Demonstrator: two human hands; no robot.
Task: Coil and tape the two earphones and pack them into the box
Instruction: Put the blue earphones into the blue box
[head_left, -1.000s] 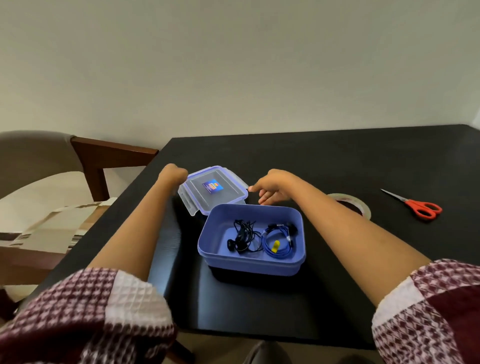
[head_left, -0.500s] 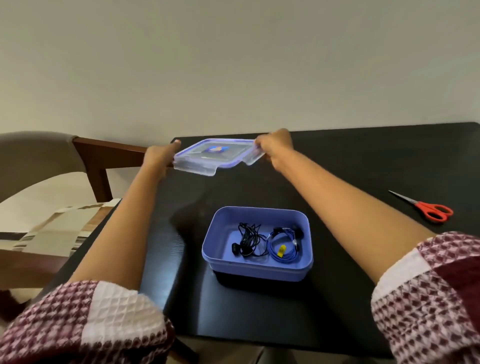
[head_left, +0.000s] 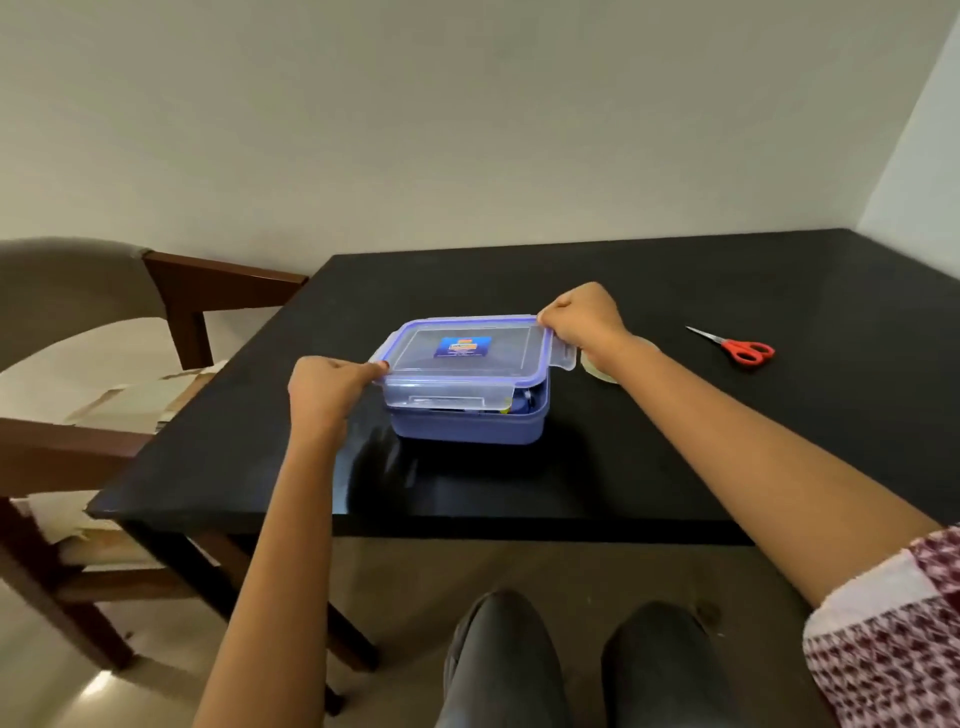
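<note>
Both hands — left hand (head_left: 324, 387), right hand (head_left: 582, 317) — pinching lid (head_left: 462, 364) edges over box (head_left: 467, 428), bare table (head_left: 675, 457) around

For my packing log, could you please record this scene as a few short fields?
box: blue box on black table
lid: clear lid lying on the box, front flap unlatched
left hand: gripping lid's left edge
right hand: gripping lid's far right corner
scissors: red-handled scissors, right of box
tape: tape roll, partly behind right wrist

Bare forearms; maroon-and-white patterned waffle-knit short sleeve (head_left: 893, 639) well behind the right hand (head_left: 582, 319); dark grey trousers (head_left: 498, 670).
</note>
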